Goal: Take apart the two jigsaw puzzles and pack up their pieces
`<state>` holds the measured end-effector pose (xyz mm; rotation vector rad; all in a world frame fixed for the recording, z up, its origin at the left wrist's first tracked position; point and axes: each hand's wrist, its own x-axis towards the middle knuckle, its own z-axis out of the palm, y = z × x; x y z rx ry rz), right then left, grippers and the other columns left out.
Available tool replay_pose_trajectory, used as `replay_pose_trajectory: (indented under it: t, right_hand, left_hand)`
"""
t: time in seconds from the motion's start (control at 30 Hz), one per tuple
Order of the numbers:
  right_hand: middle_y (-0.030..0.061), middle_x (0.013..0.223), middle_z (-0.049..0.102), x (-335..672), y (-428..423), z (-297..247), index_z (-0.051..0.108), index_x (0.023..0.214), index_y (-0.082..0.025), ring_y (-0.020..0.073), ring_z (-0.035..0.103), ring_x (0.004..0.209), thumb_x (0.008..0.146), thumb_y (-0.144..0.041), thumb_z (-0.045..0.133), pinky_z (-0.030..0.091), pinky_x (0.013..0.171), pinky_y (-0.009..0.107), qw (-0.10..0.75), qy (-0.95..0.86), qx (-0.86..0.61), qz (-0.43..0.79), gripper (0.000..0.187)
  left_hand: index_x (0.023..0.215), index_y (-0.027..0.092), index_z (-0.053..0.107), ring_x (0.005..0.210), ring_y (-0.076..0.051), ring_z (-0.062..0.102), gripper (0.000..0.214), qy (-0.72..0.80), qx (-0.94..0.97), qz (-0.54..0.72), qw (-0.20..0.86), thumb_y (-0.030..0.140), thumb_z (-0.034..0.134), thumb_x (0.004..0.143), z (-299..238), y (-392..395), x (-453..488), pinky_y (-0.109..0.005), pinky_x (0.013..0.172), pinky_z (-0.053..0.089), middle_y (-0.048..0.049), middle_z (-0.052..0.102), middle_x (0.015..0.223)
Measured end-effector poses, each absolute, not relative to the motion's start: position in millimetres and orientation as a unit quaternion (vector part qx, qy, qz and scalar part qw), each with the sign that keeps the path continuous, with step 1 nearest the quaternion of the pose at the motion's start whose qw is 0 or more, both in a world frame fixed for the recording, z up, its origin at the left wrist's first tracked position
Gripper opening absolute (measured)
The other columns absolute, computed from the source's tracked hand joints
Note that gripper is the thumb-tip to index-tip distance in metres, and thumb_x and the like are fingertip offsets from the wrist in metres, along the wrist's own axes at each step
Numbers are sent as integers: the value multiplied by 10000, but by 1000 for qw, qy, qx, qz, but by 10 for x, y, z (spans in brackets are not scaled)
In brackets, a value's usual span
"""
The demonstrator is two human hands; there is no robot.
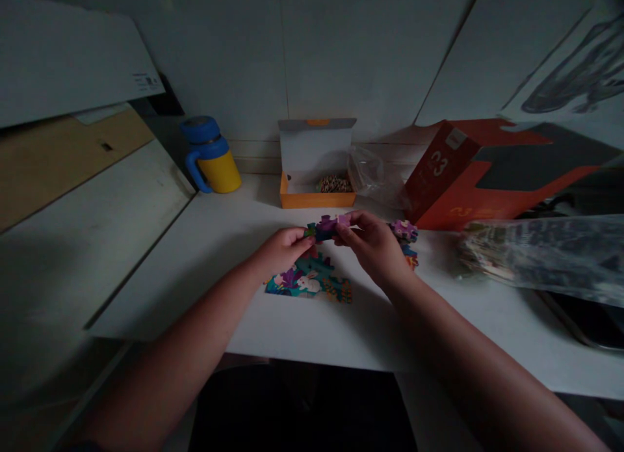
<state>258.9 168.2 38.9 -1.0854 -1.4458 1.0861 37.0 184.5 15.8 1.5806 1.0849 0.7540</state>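
Note:
My left hand [283, 249] and my right hand [371, 244] meet above the white table [302, 322], both pinched on a small joined cluster of purple and blue puzzle pieces [325, 227] held between them. Right below lies a partly assembled colourful puzzle section [312, 281] with a white rabbit on it. A few loose puzzle pieces [405, 237] lie just right of my right hand.
An open orange-and-white box [316, 169] with pieces inside stands at the back. Left of it is a blue and yellow mug [212, 156]. A large orange carton [487, 175] and a clear plastic bag [546, 253] occupy the right. A crumpled clear bag [373, 175] lies behind.

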Motion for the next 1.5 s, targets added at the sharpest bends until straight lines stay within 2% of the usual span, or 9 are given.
replay_pose_trajectory:
  t: [0.1, 0.33, 0.47, 0.53, 0.6, 0.77, 1.1, 1.33, 1.5]
  right_hand:
    - [30, 812, 726, 2566, 1634, 391, 642, 1021, -212, 170, 694, 683, 920, -470, 674, 512, 634, 276, 432, -645, -518, 360, 279]
    - [44, 1028, 750, 2548, 1610, 432, 662, 1248, -234, 136, 677, 697, 960, -379, 621, 494, 646, 262, 378, -697, -533, 295, 325]
    - [42, 940, 755, 2631, 1673, 428, 708, 1076, -216, 152, 674, 742, 947, -349, 625, 493, 691, 270, 366, -715, -521, 289, 204]
    - [43, 869, 746, 2705, 1710, 439, 695, 1008, -203, 158, 662, 707, 943, -388, 626, 489, 665, 273, 391, -691, -537, 284, 209]
    - [44, 818, 733, 2782, 1740, 463, 677, 1014, -195, 159, 641, 651, 939, -430, 621, 478, 618, 272, 426, -652, -565, 271, 253]
    - [57, 816, 723, 2872, 1764, 494, 654, 1039, -188, 165, 637, 632, 917, -455, 634, 483, 592, 274, 469, -608, -586, 261, 295]
    - [51, 798, 706, 2785, 1727, 490, 641, 1028, -191, 174, 655, 674, 929, -434, 619, 495, 633, 284, 451, -634, -570, 265, 264]
    - [44, 821, 699, 2796, 1736, 442, 628, 1031, -201, 163, 637, 686, 938, -454, 619, 484, 628, 274, 459, -636, -554, 280, 270]
    - [16, 776, 647, 2787, 1745, 454, 624, 1015, -192, 140, 577, 643, 936, -506, 626, 454, 584, 259, 472, -636, -512, 333, 323]
  left_hand:
    - [919, 187, 672, 767, -166, 614, 308, 428, 715, 288, 473, 440, 519, 1005, 145, 1817, 391, -284, 721, 478, -27, 701, 838]
    - [895, 204, 641, 768, -172, 600, 288, 430, 794, 244, 353, 376, 459, 1036, 278, 1741, 380, -278, 705, 455, -13, 653, 809]
    - [953, 200, 649, 750, -170, 592, 201, 433, 819, 238, 293, 357, 536, 1009, 320, 1719, 398, -291, 702, 455, -10, 644, 813]
    - [1050, 197, 658, 846, -185, 623, 201, 410, 835, 252, 266, 379, 621, 975, 329, 1701, 416, -313, 782, 489, -33, 665, 924]
    - [1106, 193, 672, 985, -220, 633, 335, 367, 863, 249, 242, 459, 722, 909, 337, 1667, 446, -351, 888, 504, -70, 661, 1049]
    - [1095, 212, 748, 1190, -323, 567, 654, 295, 919, 186, 186, 626, 909, 615, 304, 1553, 573, -460, 1045, 467, -117, 614, 1231]
    - [1012, 195, 747, 1203, -313, 577, 545, 307, 905, 165, 244, 490, 960, 607, 219, 1538, 672, -443, 1066, 458, -118, 612, 1247]
    - [907, 179, 691, 1027, -276, 621, 491, 292, 907, 149, 266, 472, 959, 618, 297, 1567, 698, -404, 939, 469, -74, 681, 1011]
    - [978, 203, 694, 941, -235, 633, 405, 323, 878, 150, 321, 374, 924, 692, 273, 1559, 645, -357, 853, 470, -47, 698, 965]
